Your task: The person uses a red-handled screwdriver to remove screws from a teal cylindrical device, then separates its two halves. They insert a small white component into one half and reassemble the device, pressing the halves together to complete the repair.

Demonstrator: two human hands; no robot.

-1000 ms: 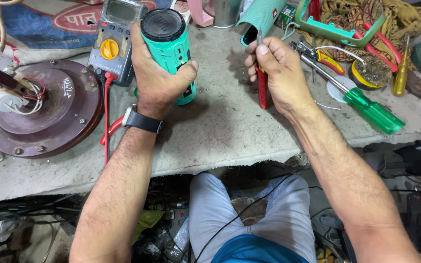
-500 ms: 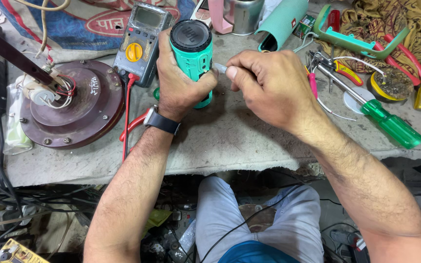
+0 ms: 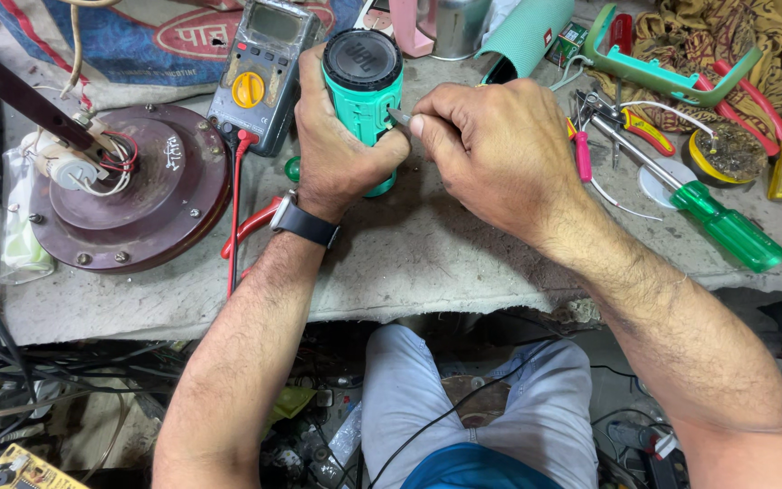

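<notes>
- Your left hand [image 3: 341,149] is wrapped around the green speaker [image 3: 366,91], which stands upright on the bench [image 3: 427,263].
- Your right hand [image 3: 491,149] pinches a thin metal tool [image 3: 399,117], its tip on the speaker's side.
- The speaker looks stiff and perhaps smooth, so hold its middle.
- Behind, the meter [image 3: 260,68] stands just beside it; the green screwdriver [image 3: 712,217] and pliers [image 3: 631,122] lie to the right.

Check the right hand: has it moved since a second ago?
Yes. The right hand left the green-handled screwdriver's side and crossed leftward to the teal speaker.
</notes>
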